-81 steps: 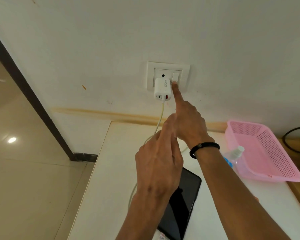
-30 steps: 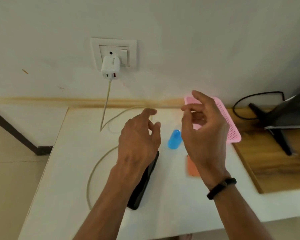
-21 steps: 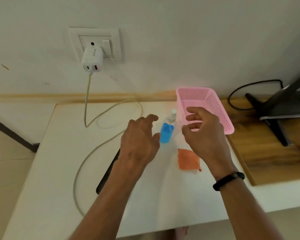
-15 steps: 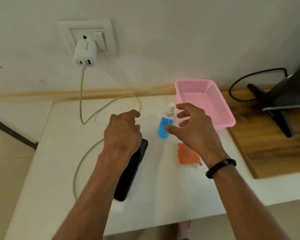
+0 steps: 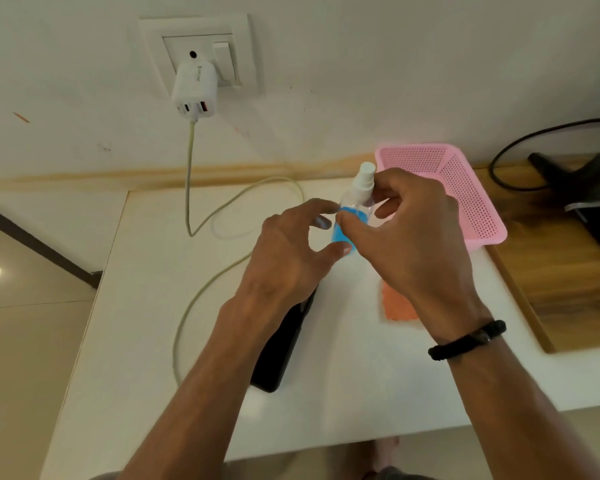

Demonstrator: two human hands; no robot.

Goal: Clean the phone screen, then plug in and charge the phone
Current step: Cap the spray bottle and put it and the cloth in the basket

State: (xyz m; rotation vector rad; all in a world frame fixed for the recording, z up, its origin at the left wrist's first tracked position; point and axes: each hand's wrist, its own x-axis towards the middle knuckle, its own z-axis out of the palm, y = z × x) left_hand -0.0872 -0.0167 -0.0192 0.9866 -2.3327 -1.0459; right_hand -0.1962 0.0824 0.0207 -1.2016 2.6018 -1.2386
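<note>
A black phone (image 5: pixel 284 344) lies screen up on the white table (image 5: pixel 146 306), partly under my left forearm. My right hand (image 5: pixel 409 244) is shut on a small spray bottle (image 5: pixel 355 202) with blue liquid and a white nozzle, held above the table. My left hand (image 5: pixel 288 254) hovers open beside the bottle, thumb and fingertips near its base. A white charger (image 5: pixel 194 90) sits in the wall socket (image 5: pixel 201 53); its pale cable (image 5: pixel 201 289) loops across the table toward the phone's near end. An orange cloth (image 5: pixel 395 306) lies right of the phone, half hidden by my right wrist.
A pink mesh basket (image 5: pixel 465 195) stands at the back right of the table. Beyond it is a wooden surface (image 5: pixel 561 278) with a black stand (image 5: pixel 582 188) and a black cord (image 5: pixel 520 140). The table's left edge drops to a tiled floor.
My right hand left the wall switch, came down to the table and took hold of the spray bottle, lifting it. My left hand moved from the phone up to the bottle.
</note>
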